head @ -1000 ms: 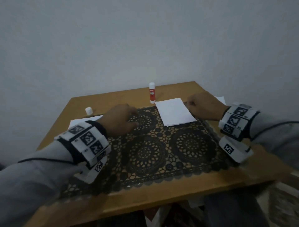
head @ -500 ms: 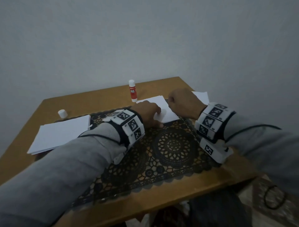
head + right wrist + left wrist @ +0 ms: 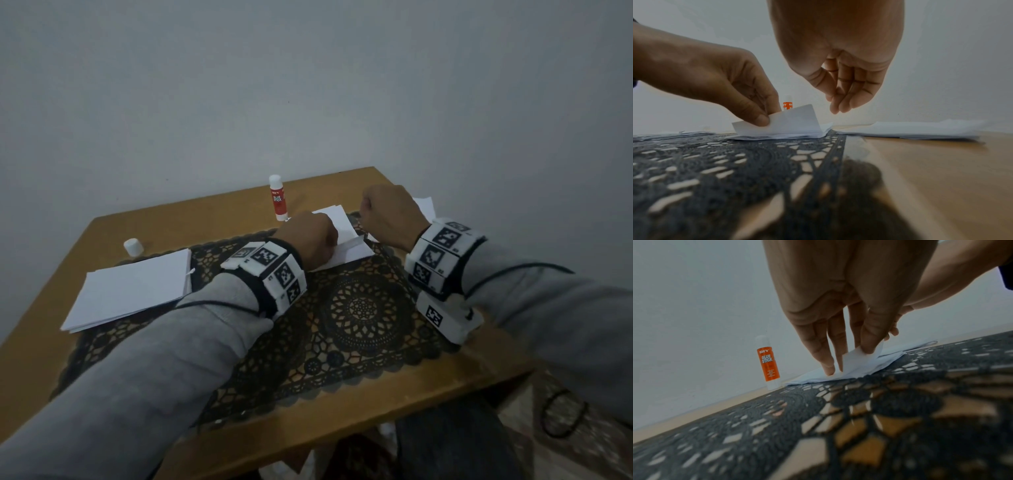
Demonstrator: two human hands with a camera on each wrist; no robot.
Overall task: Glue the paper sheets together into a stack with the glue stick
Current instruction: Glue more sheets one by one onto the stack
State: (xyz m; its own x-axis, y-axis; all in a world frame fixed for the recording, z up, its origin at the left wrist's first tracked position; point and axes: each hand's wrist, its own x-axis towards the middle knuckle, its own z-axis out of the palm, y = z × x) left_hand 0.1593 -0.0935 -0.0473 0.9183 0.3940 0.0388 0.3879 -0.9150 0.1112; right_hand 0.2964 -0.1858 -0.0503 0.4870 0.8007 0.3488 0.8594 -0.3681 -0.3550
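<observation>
Right wrist view: my left hand (image 3: 719, 84) pinches the top sheet's (image 3: 795, 120) corner on the mat; right hand (image 3: 840, 68) hangs loose (empty). Lifting carelessly could crease it or drag sheets beneath.

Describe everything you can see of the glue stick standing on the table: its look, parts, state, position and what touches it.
The glue stick is a small plastic cylinder with an orange-red label reading "GLUE STICK", a white base and a white top end. Whether its cap is on cannot be told, though a small white cap sits apart to the left. It stands upright on the wooden table, just beyond the lace mat's far edge, beside the paper stack. Neither hand touches it.
</observation>
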